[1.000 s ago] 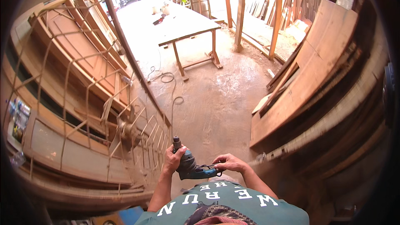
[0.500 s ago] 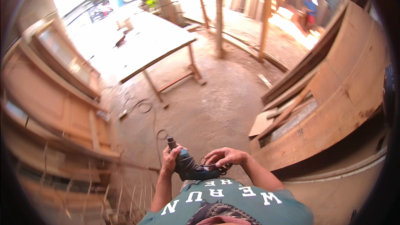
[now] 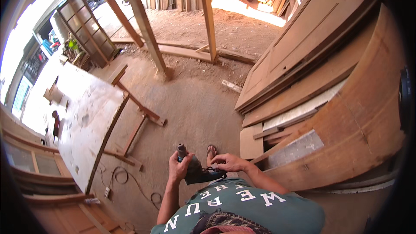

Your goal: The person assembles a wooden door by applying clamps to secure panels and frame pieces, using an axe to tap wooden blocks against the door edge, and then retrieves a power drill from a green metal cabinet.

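Note:
A blue and dark power drill (image 3: 195, 171) is held just in front of my shirt, its chuck pointing away from me. My left hand (image 3: 177, 167) wraps round the drill's body just behind the chuck. Over the drill's handle end, my right hand (image 3: 230, 164) has its fingers bent together on the dark cord (image 3: 211, 169), which lies bunched against the tool. The fingertips of the right hand are partly hidden, and the drill's underside is out of sight.
A white-topped wooden table (image 3: 93, 117) stands at left, with a red-handled tool (image 3: 56, 123) on it. A cable (image 3: 123, 177) with a socket block (image 3: 107, 192) lies on the floor. Wooden posts (image 3: 145, 26) rise ahead. Door panels (image 3: 299, 39) and a curved board (image 3: 346, 117) lean at right.
My view has swung to the right, so the table now sits farther left and the leaning panels show more fully. The drill stays in my left hand; my right fingers have drawn closer together.

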Available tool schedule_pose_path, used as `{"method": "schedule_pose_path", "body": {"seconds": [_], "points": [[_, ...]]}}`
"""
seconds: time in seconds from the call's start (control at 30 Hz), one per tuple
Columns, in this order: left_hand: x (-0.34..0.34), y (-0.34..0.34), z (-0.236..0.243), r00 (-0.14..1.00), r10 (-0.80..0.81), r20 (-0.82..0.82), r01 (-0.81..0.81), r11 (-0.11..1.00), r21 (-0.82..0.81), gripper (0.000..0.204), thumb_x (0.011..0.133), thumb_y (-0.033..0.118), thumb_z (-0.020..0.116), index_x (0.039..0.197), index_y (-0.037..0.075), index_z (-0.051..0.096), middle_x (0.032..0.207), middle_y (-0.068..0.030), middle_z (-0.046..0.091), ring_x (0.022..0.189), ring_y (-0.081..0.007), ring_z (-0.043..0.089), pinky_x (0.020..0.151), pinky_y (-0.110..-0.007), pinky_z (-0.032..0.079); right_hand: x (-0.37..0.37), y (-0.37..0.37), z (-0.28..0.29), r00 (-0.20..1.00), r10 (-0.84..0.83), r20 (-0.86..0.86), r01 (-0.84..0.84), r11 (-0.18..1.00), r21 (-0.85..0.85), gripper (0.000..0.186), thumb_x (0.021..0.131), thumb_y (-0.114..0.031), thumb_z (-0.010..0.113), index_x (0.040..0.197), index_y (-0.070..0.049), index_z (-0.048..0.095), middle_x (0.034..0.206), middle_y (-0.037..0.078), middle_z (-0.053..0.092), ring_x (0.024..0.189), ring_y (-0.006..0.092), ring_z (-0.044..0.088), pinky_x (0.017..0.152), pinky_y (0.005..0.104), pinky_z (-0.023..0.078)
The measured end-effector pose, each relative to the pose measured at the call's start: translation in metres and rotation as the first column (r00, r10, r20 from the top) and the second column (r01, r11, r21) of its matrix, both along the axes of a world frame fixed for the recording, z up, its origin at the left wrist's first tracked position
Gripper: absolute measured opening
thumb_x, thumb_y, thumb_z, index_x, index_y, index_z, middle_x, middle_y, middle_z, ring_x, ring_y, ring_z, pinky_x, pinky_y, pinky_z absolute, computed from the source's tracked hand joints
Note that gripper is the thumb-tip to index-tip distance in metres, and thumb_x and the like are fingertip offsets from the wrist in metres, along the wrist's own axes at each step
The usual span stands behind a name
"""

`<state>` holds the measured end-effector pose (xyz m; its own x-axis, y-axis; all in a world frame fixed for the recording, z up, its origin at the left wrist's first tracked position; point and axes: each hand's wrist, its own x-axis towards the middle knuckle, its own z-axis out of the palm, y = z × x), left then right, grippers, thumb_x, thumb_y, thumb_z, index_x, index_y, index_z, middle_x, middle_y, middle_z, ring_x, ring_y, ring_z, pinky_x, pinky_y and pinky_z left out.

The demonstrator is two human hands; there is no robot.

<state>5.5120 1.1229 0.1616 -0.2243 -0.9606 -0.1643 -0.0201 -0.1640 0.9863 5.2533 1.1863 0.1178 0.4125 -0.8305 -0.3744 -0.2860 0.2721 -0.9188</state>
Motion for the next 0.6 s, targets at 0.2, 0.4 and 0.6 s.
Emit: {"method": "schedule_pose_path", "body": {"seconds": [0.2,0.4,0.6], "points": [[-0.103,-0.183,0.015,0.993,-0.086,0.087,0.090,0.995,-0.038,0.017,0.089,0.018,0.075,0.088,0.004,0.064,0.076,0.0027,0.060,0.071,-0.0069,0.053,0.065,-0.027,0.045,-0.073,-0.173,-0.012,0.971,-0.069,-0.230,0.015,0.973,-0.231,0.028,0.096,-0.023,0.068,0.121,-0.009,0.069,0.102,0.013,0.075,0.086,0.0303,0.072,0.080,0.0418,0.057],[-0.211,-0.346,0.053,0.973,-0.160,0.168,0.189,0.967,-0.170,0.019,0.089,0.018,0.074,0.087,0.002,0.063,0.074,0.0002,0.060,0.070,-0.0085,0.054,0.063,-0.029,0.047,-0.156,-0.318,0.015,0.910,-0.272,-0.314,0.073,0.849,-0.524,0.041,0.087,-0.026,0.077,0.124,-0.012,0.064,0.096,0.014,0.069,0.094,0.0356,0.067,0.085,0.0449,0.054],[-0.316,-0.506,0.053,0.922,-0.287,0.260,0.353,0.899,-0.259,0.019,0.087,0.018,0.074,0.088,0.001,0.066,0.072,-0.0048,0.062,0.070,-0.0105,0.056,0.065,-0.031,0.050,-0.246,-0.467,-0.025,0.805,-0.300,-0.512,0.051,0.894,-0.445,0.039,0.088,-0.021,0.073,0.125,-0.014,0.064,0.094,0.011,0.070,0.087,0.0324,0.068,0.077,0.0436,0.055]]}}
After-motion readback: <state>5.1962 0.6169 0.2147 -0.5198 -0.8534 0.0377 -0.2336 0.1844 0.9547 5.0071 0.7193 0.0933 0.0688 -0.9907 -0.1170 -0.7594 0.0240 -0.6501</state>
